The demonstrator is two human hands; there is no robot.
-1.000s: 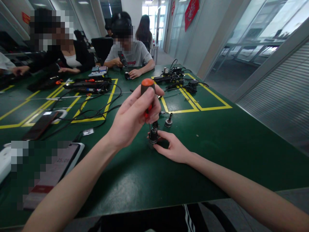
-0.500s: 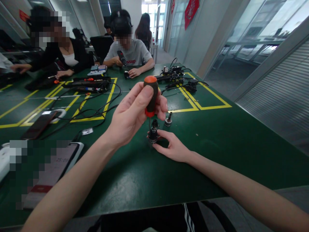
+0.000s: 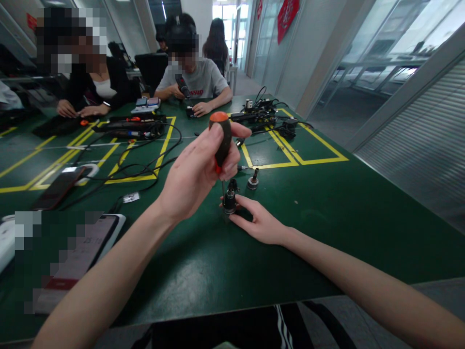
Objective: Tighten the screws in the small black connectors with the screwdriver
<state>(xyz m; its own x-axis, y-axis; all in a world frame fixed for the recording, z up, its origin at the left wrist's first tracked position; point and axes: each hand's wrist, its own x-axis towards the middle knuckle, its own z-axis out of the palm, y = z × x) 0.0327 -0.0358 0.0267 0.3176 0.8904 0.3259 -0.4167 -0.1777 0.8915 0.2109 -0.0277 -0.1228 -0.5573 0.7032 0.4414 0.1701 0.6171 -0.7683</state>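
Note:
In my left hand (image 3: 196,169) is a screwdriver (image 3: 223,140) with a dark handle, an orange cap and a thin shaft. The shaft points down at the near side of a small black cylindrical part (image 3: 229,198) with a metal base; whether the tip touches a screw is too small to tell. Thumb and fingers of my right hand (image 3: 256,219) pinch that part's base against the table. Just behind it to the right stands a second small part (image 3: 253,179), a metal disc with a black stem.
On the green table (image 3: 290,261), a phone (image 3: 98,242) and a darker phone (image 3: 60,186) lie left. Black cables (image 3: 145,165) loop across the left middle. A heap of tools and cords (image 3: 261,116) lies at the back. Two co-workers sit across, one holding a power screwdriver (image 3: 182,86).
My left hand and the screwdriver have tilted slightly left, and the index finger has stretched out from the handle. My right hand stays in place. The co-worker at left has drawn both hands together.

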